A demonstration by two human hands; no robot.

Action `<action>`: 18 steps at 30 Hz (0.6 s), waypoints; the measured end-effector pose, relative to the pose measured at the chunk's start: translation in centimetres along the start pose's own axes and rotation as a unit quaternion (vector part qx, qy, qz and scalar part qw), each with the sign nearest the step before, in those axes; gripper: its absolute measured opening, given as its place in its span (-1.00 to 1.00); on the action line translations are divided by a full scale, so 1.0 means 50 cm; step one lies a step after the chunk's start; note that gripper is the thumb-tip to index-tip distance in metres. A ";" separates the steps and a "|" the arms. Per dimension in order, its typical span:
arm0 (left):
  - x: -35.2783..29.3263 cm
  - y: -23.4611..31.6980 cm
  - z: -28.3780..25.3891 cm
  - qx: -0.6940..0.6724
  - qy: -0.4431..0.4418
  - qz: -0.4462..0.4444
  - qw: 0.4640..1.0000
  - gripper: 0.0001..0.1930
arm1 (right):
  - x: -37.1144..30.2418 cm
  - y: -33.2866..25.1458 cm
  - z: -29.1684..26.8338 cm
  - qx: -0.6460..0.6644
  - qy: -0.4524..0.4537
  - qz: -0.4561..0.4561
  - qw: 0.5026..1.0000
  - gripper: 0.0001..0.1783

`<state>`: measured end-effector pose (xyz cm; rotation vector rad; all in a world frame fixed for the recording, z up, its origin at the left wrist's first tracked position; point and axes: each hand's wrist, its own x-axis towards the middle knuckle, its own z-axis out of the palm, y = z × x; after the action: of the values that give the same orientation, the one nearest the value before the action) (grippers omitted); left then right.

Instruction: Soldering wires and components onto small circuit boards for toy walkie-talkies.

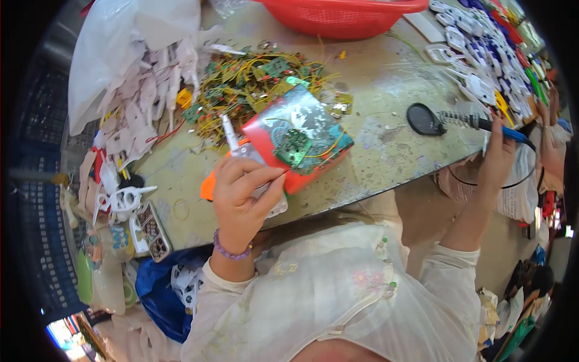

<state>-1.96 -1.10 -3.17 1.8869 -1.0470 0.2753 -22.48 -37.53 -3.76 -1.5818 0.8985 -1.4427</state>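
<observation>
My left hand (246, 187), a purple bead bracelet on its wrist, is closed in a pinch at the near left edge of a red box with a worn, silvery top (298, 114). What its fingertips hold is too small to make out. On the box lies a green circuit board (293, 148) with a yellow wire. Beneath the hand, partly hidden, are a white plastic casing (248, 152) and an orange piece (208, 186). At the right, my right hand (498, 151) grips a blue-handled soldering iron (512, 134), its front end at a coil stand (461, 119) with a dark round base.
A pile of green circuit boards with yellow wires (241, 90) lies behind the box. White plastic parts (142, 114) heap at the left by a white bag (132, 42). A red basket (344, 18) stands at the back; white casings (476, 48) crowd the far right.
</observation>
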 end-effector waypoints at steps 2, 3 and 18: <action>0.011 -0.003 0.011 0.001 0.015 0.028 0.999 -0.83 | 0.028 -0.016 -0.033 -0.052 0.052 -0.001 0.997 -0.73; 0.012 -0.004 0.012 -0.008 0.031 0.044 0.999 -0.83 | 0.057 -0.002 -0.085 -0.211 0.038 -0.100 0.972 -0.74; 0.027 -0.009 0.012 0.087 -0.023 0.138 0.986 -0.87 | -0.274 -0.141 0.064 0.236 -0.190 -0.299 0.905 -0.64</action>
<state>-0.94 -2.23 -3.02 1.9069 -1.3553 0.4976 -20.73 -21.91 -3.39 -1.7300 -0.1906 -1.5143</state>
